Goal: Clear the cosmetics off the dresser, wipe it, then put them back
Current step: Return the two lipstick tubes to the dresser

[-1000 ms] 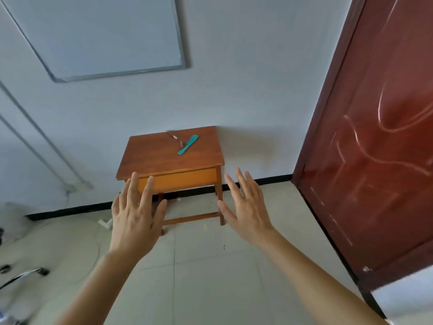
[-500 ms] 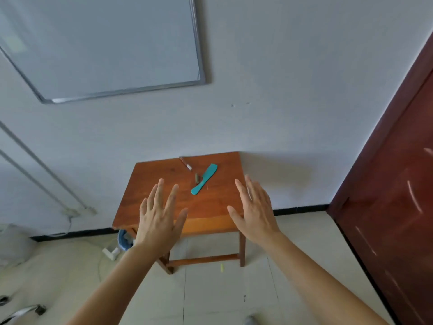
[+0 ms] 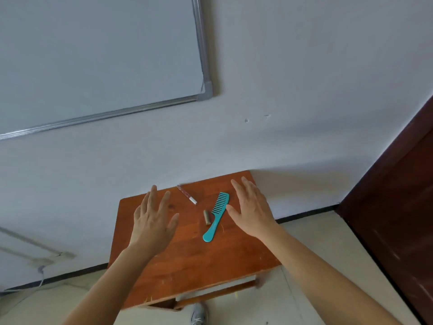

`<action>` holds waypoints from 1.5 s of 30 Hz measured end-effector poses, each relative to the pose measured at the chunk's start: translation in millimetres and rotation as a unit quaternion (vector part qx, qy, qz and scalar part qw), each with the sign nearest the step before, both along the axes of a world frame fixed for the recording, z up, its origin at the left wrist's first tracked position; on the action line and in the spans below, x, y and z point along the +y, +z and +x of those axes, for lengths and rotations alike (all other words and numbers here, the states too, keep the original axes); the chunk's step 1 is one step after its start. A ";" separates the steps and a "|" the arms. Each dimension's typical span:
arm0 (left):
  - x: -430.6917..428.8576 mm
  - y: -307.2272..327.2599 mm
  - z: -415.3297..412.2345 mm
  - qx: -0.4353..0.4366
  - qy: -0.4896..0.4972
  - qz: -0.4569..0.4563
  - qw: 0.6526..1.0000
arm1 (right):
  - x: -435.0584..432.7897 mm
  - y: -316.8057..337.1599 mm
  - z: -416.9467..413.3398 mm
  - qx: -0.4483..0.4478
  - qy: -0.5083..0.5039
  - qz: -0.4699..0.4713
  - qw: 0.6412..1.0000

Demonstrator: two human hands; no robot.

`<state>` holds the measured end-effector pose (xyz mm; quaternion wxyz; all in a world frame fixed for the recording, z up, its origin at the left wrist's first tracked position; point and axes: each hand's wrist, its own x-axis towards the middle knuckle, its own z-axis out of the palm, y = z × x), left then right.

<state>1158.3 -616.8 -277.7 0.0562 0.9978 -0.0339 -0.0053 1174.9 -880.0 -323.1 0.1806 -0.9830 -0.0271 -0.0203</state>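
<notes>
A small wooden dresser (image 3: 192, 261) stands against the white wall. On its top lie a teal wide-tooth comb (image 3: 216, 218), a short olive-brown tube (image 3: 206, 217) just left of the comb, and a thin pencil-like stick with a white tip (image 3: 186, 197) near the back edge. My left hand (image 3: 153, 220) hovers over the left part of the top with fingers straight and spread, holding nothing. Over the right part, beside the comb, my right hand (image 3: 251, 208) is spread flat and empty too.
A whiteboard (image 3: 93, 57) hangs on the wall above left. A dark red door (image 3: 396, 207) stands at the right. Cables (image 3: 39, 261) run along the wall at lower left. A shoe (image 3: 198, 314) shows on the tiled floor under the dresser's front edge.
I have come closer to the dresser, which now fills the lower middle of the view. Both hands, still spread and empty, now hover over its top either side of the items.
</notes>
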 end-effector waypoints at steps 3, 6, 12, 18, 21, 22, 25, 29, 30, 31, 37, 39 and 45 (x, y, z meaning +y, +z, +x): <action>23.5 -19.1 61.7 0.051 -0.049 0.013 0.997 | 19.2 -11.8 28.2 0.031 -0.063 -0.016 0.997; 41.7 -40.3 111.5 0.095 -0.110 0.030 0.989 | 44.9 -23.4 47.7 0.072 -0.090 -0.029 0.993; 48.7 -95.4 174.3 0.171 -0.195 0.042 0.965 | 91.8 -69.7 52.1 0.174 -0.168 0.008 0.970; 34.9 -145.5 213.9 0.176 -0.297 0.100 0.933 | 118.4 -106.8 50.2 0.247 -0.219 0.031 0.943; 33.1 -166.9 222.4 0.188 -0.325 0.112 0.920 | 125.3 -116.9 61.8 0.261 -0.235 0.042 0.935; 34.2 -172.5 221.7 0.187 -0.321 0.111 0.922 | 128.1 -119.7 67.0 0.264 -0.238 0.039 0.934; 43.2 -181.7 207.0 0.144 -0.295 0.109 0.938 | 138.0 -126.8 80.8 0.252 -0.259 0.007 0.932; 67.3 -189.4 179.1 0.151 -0.274 0.121 0.942 | 145.0 -138.7 84.0 0.211 -0.264 -0.006 0.941; 72.6 -190.5 173.7 0.157 -0.269 0.118 0.943 | 144.8 -140.9 81.8 0.203 -0.261 0.006 0.944; 75.9 -190.9 169.4 0.163 -0.266 0.116 0.943 | 144.1 -141.8 79.0 0.196 -0.257 0.019 0.946; 75.0 -184.9 161.4 0.179 -0.242 0.082 0.950 | 132.6 -138.6 54.5 0.195 -0.235 0.041 0.951; 74.8 -183.3 161.8 0.192 -0.228 0.067 0.952 | 130.0 -136.9 50.1 0.215 -0.225 0.048 0.949; 39.6 -153.5 153.2 0.169 -0.209 -0.012 0.963 | 98.0 -112.9 27.1 0.216 -0.256 0.059 0.940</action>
